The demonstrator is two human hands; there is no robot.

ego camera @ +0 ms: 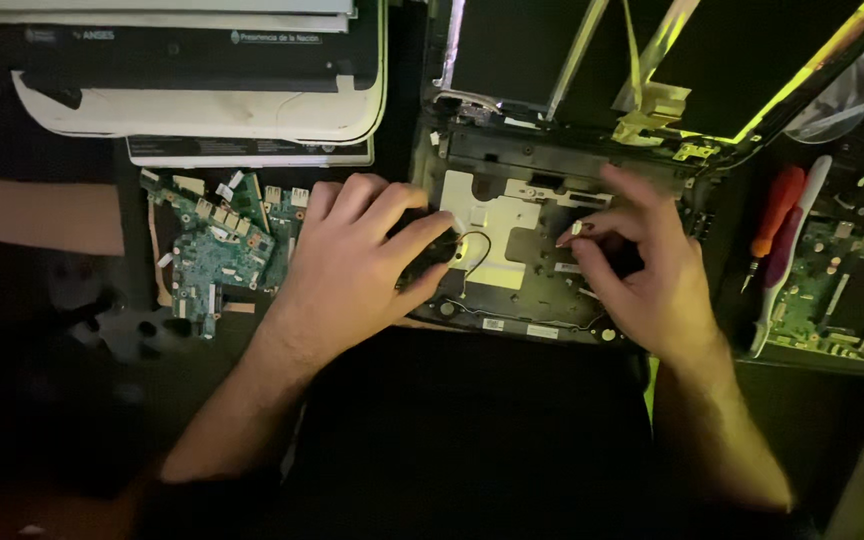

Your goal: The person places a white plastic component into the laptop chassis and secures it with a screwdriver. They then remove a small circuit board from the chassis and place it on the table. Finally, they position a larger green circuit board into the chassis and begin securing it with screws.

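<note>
An opened black laptop base (542, 160) lies in front of me with its inner metal plate (492, 215) and thin black wires exposed. My left hand (352, 265) rests on the base's left part, its fingers curled around a dark round part (432, 250) that looks like a fan. My right hand (652, 265) sits over the right part of the base, with thumb and forefinger pinched on a tiny light piece (576, 229). The laptop's dark screen (652, 60) is folded back beyond the base.
A green circuit board (222, 250) lies left of my left hand. White and black closed laptops (202, 90) are stacked at the back left. On the right are an orange-handled screwdriver (777, 215), a white tool (792, 260) and a second circuit board (842, 290).
</note>
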